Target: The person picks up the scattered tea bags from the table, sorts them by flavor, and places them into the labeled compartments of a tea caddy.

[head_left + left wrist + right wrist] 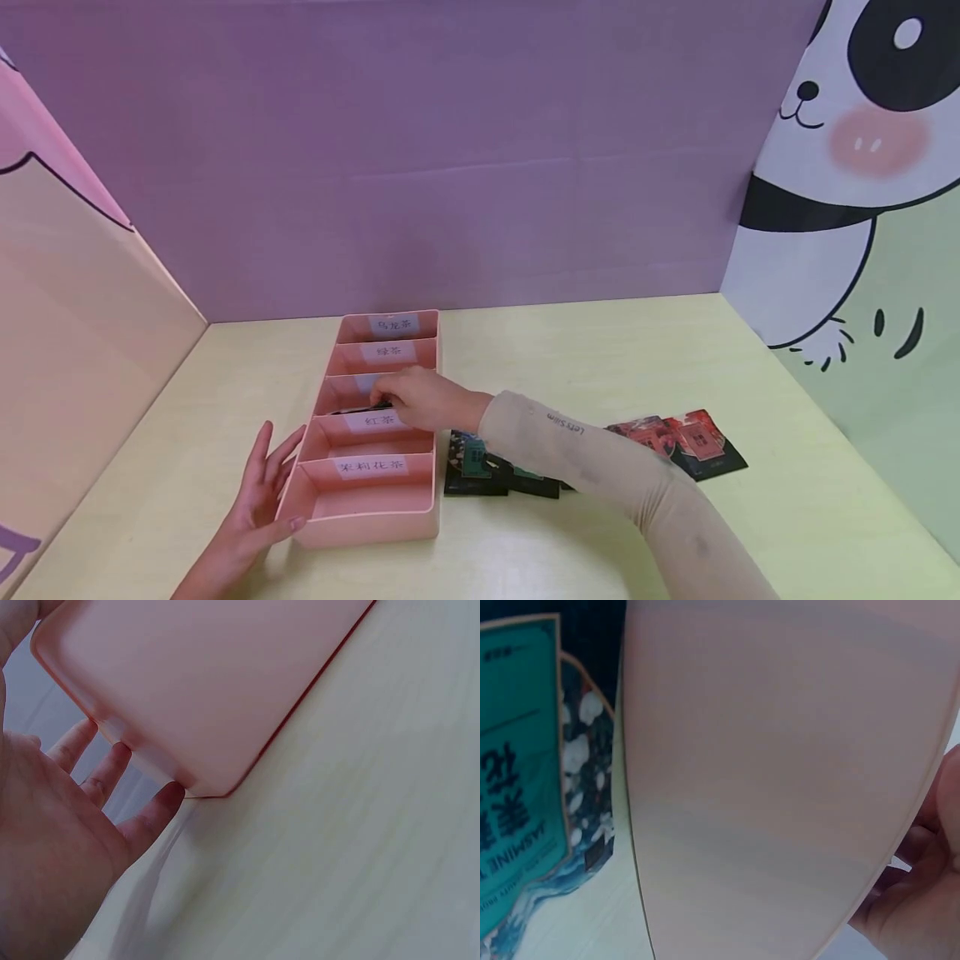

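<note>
My right hand [423, 396] reaches over the right wall of a pink divided box [363, 527] into its third compartment from the back. It pinches a dark tea packet [365, 409], of which only a thin upper edge shows. In the right wrist view the fingers [904, 870] lie beyond the box's rim and the packet is hidden. My left hand [258, 504] rests against the box's front left corner, fingers spread and fairly straight. In the left wrist view its fingertips [174, 792] touch the pink wall.
Jasmine tea packets [472, 467] with green labels lie just right of the box, partly under the right forearm [585, 450]. Farther right lie red-and-black packets [701, 443]. Paper labels mark the compartments, such as the front one [370, 467]. A purple wall [465, 167] stands behind.
</note>
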### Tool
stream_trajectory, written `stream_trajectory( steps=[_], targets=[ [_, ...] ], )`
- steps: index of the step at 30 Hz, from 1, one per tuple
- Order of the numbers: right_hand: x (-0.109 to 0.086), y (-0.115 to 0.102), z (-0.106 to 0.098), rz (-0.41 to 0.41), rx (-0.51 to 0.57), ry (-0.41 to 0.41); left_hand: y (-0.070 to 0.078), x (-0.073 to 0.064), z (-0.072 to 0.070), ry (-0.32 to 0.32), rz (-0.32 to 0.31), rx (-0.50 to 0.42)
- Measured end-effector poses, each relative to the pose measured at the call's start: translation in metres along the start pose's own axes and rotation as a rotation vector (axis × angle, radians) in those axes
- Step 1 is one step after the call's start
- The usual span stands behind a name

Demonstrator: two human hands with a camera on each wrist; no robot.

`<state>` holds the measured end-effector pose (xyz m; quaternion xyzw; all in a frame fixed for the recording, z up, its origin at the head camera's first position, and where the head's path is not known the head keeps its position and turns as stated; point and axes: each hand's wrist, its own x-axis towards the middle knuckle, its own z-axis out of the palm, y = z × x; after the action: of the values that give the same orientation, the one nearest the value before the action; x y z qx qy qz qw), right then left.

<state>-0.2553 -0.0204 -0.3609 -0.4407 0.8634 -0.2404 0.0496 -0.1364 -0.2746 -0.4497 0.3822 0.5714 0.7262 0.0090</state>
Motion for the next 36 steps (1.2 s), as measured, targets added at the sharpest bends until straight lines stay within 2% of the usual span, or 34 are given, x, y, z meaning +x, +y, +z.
stream_trajectory(
  steps=[4, 8, 12, 19, 28, 36],
  targets=[
    [0.000, -0.001, -0.001, 0.009, -0.014, -0.013, 0.001, -0.001, 0.000, 0.013, -0.020, 0.016],
    [-0.001, -0.002, -0.003, 0.009, -0.072, -0.020, 0.002, -0.002, 0.001, 0.023, -0.031, 0.021],
    [-0.004, -0.002, -0.008, -0.028, -0.155, -0.008, 0.002, -0.001, 0.001, 0.018, -0.022, 0.028],
    [-0.019, 0.007, -0.019, -0.098, -0.239, 0.028, 0.002, -0.001, 0.001, 0.016, -0.031, 0.026],
    [-0.058, 0.027, -0.030, -0.168, -0.372, 0.134, -0.001, -0.001, 0.002, 0.010, 0.002, 0.021],
    [-0.110, 0.056, -0.028, -0.086, -0.380, 0.145, 0.001, -0.002, 0.001, 0.024, -0.019, 0.032]
  ],
)
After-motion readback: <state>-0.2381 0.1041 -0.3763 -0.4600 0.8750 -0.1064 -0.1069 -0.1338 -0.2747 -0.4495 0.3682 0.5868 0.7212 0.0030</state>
